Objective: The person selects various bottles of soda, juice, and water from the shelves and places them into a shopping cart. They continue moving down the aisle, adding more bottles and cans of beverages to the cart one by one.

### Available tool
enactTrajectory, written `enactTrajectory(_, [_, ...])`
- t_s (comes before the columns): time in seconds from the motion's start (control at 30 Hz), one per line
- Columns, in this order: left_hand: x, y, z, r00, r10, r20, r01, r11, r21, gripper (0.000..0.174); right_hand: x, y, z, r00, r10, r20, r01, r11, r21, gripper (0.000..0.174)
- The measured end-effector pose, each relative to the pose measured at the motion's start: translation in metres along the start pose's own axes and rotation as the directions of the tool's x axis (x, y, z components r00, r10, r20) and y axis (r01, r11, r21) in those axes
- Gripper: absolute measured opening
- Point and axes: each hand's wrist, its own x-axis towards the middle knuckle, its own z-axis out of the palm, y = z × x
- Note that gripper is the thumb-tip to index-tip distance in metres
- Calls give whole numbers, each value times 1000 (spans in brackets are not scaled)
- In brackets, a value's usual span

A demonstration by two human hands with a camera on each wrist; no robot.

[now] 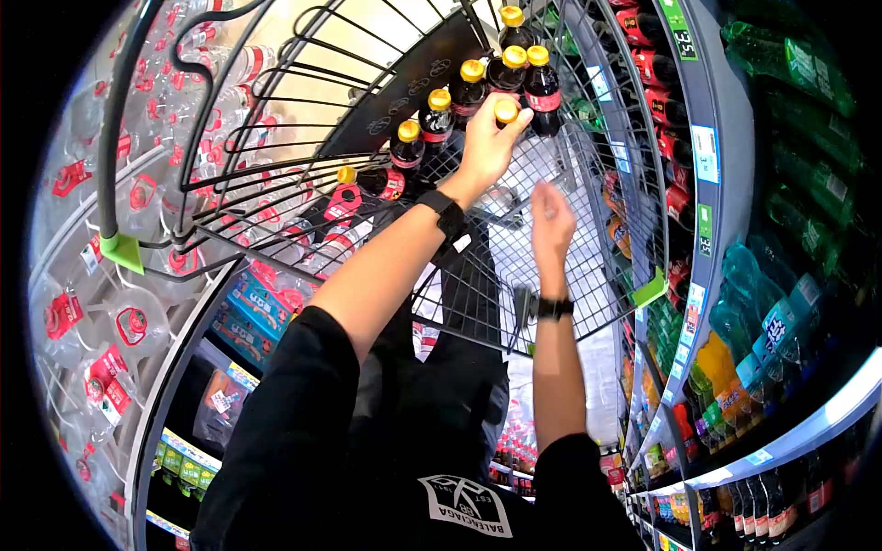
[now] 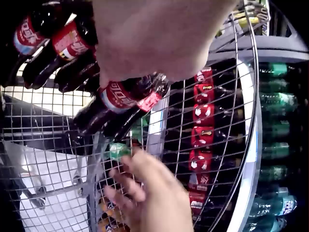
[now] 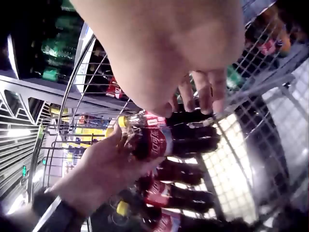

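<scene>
In the head view my left hand [image 1: 487,151] grips a dark cola bottle [image 1: 506,111] by its upper part, below the yellow cap. The right wrist view shows this left hand [image 3: 99,162] round the red-labelled bottle [image 3: 158,142], which lies over others in the wire cart [image 1: 542,303]. Several more yellow-capped bottles [image 1: 436,119] stand in a row at the cart's far end. My right hand [image 1: 554,225] hangs over the cart, nearer to me, its fingers loosely bent and holding nothing. In the left wrist view the right hand [image 2: 154,193] is below the bottles.
One bottle [image 1: 381,182] leans low at the left of the row. To the right, shelves [image 1: 703,184] hold red-labelled cola and green bottles [image 1: 808,147]. Large clear bottles with red labels [image 1: 133,321] are stacked on the left.
</scene>
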Motion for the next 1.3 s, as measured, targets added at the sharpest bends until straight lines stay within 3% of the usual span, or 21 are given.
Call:
enactTrajectory(0.1, [9, 5, 13, 1000, -26, -8, 27, 997, 66, 29, -78, 13, -32, 920, 305, 247, -290, 952, -97, 33])
enactTrajectory(0.23, [5, -1, 39, 933, 265, -244, -140, 892, 430, 50, -159, 31, -61, 870, 334, 363, -238, 929, -284, 39])
enactTrajectory(0.3, [6, 0, 45, 913, 129, -387, 4, 946, 324, 53, -190, 30, -60, 849, 425, 313, -429, 901, -61, 40])
enactTrajectory(0.37, [5, -12, 47, 890, 87, -448, 56, 953, 298, 60, -202, 29, -56, 839, 479, 258, -460, 878, -136, 37])
enactTrajectory(0.4, [3, -11, 48, 893, 54, -447, 79, 959, 273, 61, -201, 33, -49, 920, 358, 161, -349, 933, -85, 29])
enactTrajectory(0.43, [2, -9, 47, 895, 23, -445, 100, 963, 250, 62, -202, 35, -48, 921, 355, 159, -346, 935, -83, 29])
enactTrajectory(0.5, [2, -11, 44, 900, 20, -435, 90, 969, 231, 66, -206, 34, -43, 992, 123, -26, -126, 974, -187, 23])
enactTrajectory(0.57, [-3, -11, 41, 918, 9, -397, 92, 967, 236, 69, -217, 34, -45, 994, 89, -69, -101, 977, -189, 19])
enactTrajectory(0.63, [-6, -23, 36, 947, -56, -317, 110, 982, 155, 90, -220, 27, -51, 993, -90, 81, 105, 971, -213, 26])
enactTrajectory(0.67, [-8, -25, 36, 952, -30, -304, 100, 971, 216, 100, -215, 24, -53, 931, -327, 163, 350, 927, -136, 39])
enactTrajectory(0.73, [-17, -21, 31, 972, -52, -231, 120, 949, 290, 124, -214, 12, -51, 879, -396, 265, 437, 892, -117, 50])
enactTrajectory(0.87, [-51, -19, 16, 989, -126, -74, 146, 902, 406, 116, -219, 25, -47, 860, -351, 371, 420, 899, -123, 46])
enactTrajectory(0.9, [-63, -14, 7, 960, -274, 62, 250, 934, 257, 111, -217, 21, -46, 858, -364, 363, 428, 896, -113, 46])
enactTrajectory(0.97, [-93, 20, -9, 830, -505, 234, 512, 858, 38, 106, -215, 9, -49, 855, -322, 406, 406, 903, -139, 43])
enactTrajectory(1.03, [-128, 30, -25, 890, -417, 185, 380, 902, 205, 100, -216, 7, -47, 837, -286, 466, 403, 899, -172, 45])
enactTrajectory(1.1, [-155, 44, -49, 885, -395, 247, 351, 914, 202, 91, -219, -2, -49, 806, -179, 565, 359, 906, -226, 50])
enactTrajectory(1.13, [-166, 39, -63, 852, -447, 273, 383, 887, 259, 86, -222, -12, -52, 807, -34, 590, 251, 923, -291, 53])
enactTrajectory(1.17, [-170, 33, -76, 819, -493, 293, 403, 858, 318, 81, -226, -11, -55, 831, -67, 552, 258, 926, -275, 56])
enactTrajectory(1.23, [-182, 37, -97, 838, -418, 352, 298, 890, 346, 71, -229, -17, -71, 812, 52, 581, 174, 929, -326, 57])
enactTrajectory(1.27, [-182, 50, -104, 842, -397, 365, 277, 899, 339, 71, -234, -19, -82, 823, 38, 566, 185, 926, -330, 57])
enactTrajectory(1.3, [-181, 62, -110, 861, -377, 342, 212, 876, 432, 68, -237, -20, -92, 837, 66, 543, 97, 959, -266, 58])
